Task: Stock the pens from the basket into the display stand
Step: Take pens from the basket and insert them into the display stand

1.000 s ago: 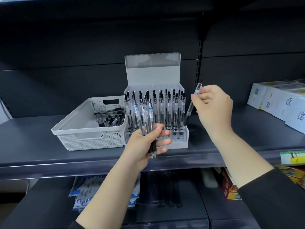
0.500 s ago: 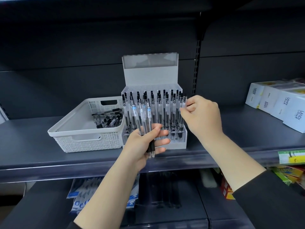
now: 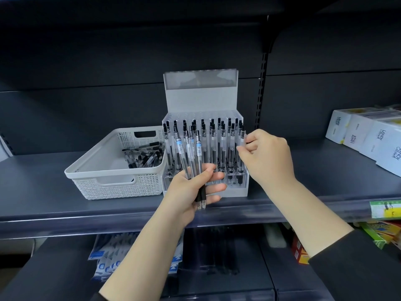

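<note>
In the middle of the frame a white display stand (image 3: 236, 191) with a clear tiered front sits on a dark grey shelf (image 3: 43, 192), its tall back panel rising behind rows of upright pens (image 3: 213, 146) with black caps. Just left of the stand, touching or nearly touching its side, is a white perforated basket (image 3: 112, 183); a loose heap of pens lies in its far right corner (image 3: 144, 157).

The left hand (image 3: 195, 190), reaching up from the lower centre, is curled around a small bunch of clear pens (image 3: 191, 157). The thumb crosses over their barrels and the fingers wrap behind, with the black grips and tips sticking out below the palm. The bunch fans upward in front of the stand's left half, and blue labels show on two barrels.

The right hand (image 3: 264, 157) comes in from the lower right, a black sleeve (image 3: 358, 268) at its wrist. Its fingers are curled, with thumb and forefinger pinching the upper part of a single pen (image 3: 242, 155) at the right end of the stand. That pen stands upright, its lower end down among the front-right slots.

At the right edge of the frame, white boxes (image 3: 368, 135) with printed lettering rest on the same shelf, well apart from the stand. A green and yellow label (image 3: 385, 208) is fixed to the shelf's front lip below them. On the lower shelf are blue and white packets (image 3: 108, 255) at left and colourful packages (image 3: 301, 250) at right.
</note>
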Demonstrator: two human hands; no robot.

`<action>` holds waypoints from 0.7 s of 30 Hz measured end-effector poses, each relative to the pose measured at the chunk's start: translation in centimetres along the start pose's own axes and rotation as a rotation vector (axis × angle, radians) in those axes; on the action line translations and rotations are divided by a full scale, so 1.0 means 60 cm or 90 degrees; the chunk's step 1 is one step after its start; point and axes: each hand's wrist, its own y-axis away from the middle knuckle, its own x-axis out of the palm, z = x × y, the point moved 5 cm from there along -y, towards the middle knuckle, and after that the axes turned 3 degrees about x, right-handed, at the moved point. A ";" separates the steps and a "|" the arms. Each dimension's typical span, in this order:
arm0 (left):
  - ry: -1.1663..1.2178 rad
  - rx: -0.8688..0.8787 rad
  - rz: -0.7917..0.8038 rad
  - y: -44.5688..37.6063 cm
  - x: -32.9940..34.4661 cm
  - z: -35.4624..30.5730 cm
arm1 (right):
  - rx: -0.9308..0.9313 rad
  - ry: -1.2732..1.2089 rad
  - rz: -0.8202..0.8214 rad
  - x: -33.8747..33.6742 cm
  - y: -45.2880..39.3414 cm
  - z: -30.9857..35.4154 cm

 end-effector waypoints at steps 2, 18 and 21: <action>0.002 -0.003 0.001 0.000 0.002 0.001 | 0.009 0.000 0.003 -0.001 0.000 0.000; -0.011 -0.006 0.063 0.012 0.027 0.003 | -0.034 -0.177 0.025 -0.020 0.036 0.060; -0.030 -0.008 0.093 0.018 0.033 0.003 | 0.047 -0.234 0.154 0.013 0.041 0.060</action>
